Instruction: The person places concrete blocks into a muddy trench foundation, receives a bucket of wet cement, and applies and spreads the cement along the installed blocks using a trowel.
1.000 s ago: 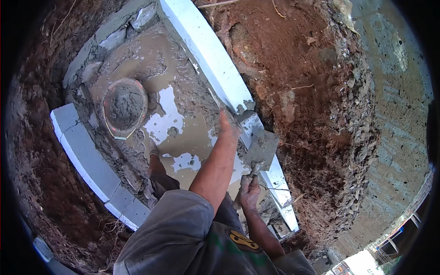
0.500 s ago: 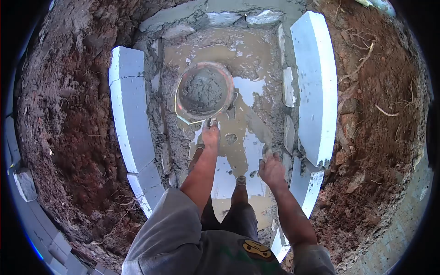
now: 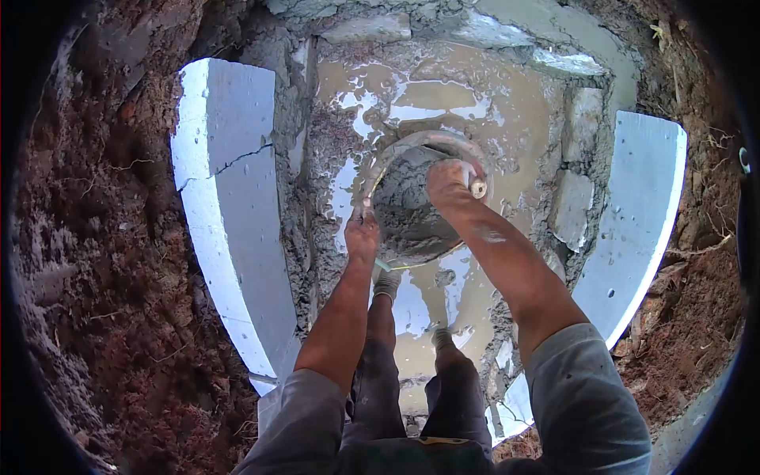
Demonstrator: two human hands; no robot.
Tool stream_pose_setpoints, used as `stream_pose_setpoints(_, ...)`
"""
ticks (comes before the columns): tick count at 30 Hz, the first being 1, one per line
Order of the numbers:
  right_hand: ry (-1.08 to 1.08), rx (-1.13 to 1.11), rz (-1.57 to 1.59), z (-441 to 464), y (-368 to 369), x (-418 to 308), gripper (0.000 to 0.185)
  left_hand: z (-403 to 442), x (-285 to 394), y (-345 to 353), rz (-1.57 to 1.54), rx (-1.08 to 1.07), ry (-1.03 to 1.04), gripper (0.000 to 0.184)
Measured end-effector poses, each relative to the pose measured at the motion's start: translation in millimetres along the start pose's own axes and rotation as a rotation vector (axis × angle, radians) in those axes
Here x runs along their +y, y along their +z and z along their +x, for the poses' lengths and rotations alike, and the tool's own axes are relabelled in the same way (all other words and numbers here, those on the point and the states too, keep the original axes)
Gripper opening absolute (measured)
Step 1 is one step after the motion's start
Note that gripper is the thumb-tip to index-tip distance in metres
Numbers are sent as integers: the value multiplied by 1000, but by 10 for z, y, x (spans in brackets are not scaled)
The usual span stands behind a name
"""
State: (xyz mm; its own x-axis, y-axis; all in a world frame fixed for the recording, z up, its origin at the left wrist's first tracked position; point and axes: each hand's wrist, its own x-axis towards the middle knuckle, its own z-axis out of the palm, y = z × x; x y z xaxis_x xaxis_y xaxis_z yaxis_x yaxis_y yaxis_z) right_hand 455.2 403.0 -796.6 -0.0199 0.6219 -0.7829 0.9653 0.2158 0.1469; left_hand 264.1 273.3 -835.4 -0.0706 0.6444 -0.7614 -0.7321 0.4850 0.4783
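Note:
A round bucket (image 3: 484, 162) of wet grey mortar (image 3: 412, 190) stands in muddy water, its thin wire handle hanging down on the near side with a pale green grip (image 3: 384, 265). My left hand (image 3: 362, 233) holds the bucket's left rim, fingers closed at the edge. Over the bucket's right side, my right hand (image 3: 450, 180) is wrapped round a trowel handle (image 3: 477, 188), whose rounded butt end shows. The trowel's blade is mostly hidden by the hand and the mortar.
Pale concrete blocks line the left (image 3: 241, 182) and right (image 3: 633, 206) of the pit. Mortared bricks (image 3: 574, 210) edge the watery floor (image 3: 431, 340), where my feet stand. Reddish soil banks (image 3: 111, 261) with roots rise outside.
My right hand has brought the trowel from beside the right wall up into the bucket. My left hand has shifted from the bucket's near edge to its left rim. The view has moved.

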Motion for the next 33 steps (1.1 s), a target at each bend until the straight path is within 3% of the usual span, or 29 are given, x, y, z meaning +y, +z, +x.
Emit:
stream_pose_setpoints(3, -235, 31, -292, -434, -290, -213, 22, -22, -121, -36, 29, -5, 26, 30)
stream_pose_setpoints(4, -168, 121, -450, -507, -180, -349, 19, -30, -127, -33, -22, -27, 20, 31)
stream_pose_setpoints(6, -264, -11, -471, -722, -67, -498, 22, -5, -152, -123, -263, -62, -67, 33)
stream_pose_setpoints(7, -231, 33, -434, -786, 117, -529, 27, 62, -149, -171, -453, -82, -140, 34)
stream_pose_setpoints(9, -196, 29, -291, -1031, 308, -383, 35, -18, -145, -284, -152, -188, -29, 36)
stream_pose_setpoints(12, -211, 12, -34, -1315, 399, 196, 41, -141, 198, 147, 466, -63, -48, 39)
stream_pose_setpoints(13, -132, 97, -46, -1442, 415, 357, 40, -220, 191, 265, 504, -23, -37, 38)
stream_pose_setpoints(15, 5, 20, 141, -1430, 295, 583, 38, -373, 168, 490, 581, 58, -19, 37)
stream_pose_setpoints(17, 126, 23, 259, -1295, 350, 718, 35, -492, 25, 536, 614, 30, 66, 35)
stream_pose_setpoints(21, 81, -149, 376, -772, 959, 719, 36, -642, -119, 642, 669, 44, 117, 31)
stream_pose_setpoints(26, -59, -259, 695, -1069, 1320, 158, 35, -724, -161, 723, 690, 58, 87, 31)
stream_pose_setpoints(29, -6, -101, 946, -1115, 1347, -142, 32, -792, -134, 752, 639, 53, 17, 30)
stream_pose_setpoints(30, 7, -117, 997, -1105, 1342, -209, 32, -764, -206, 704, 670, 18, 147, 30)
stream_pose_setpoints(33, 51, -144, 1202, -1021, 1282, -262, 33, -757, -66, 797, 751, 5, 53, 30)
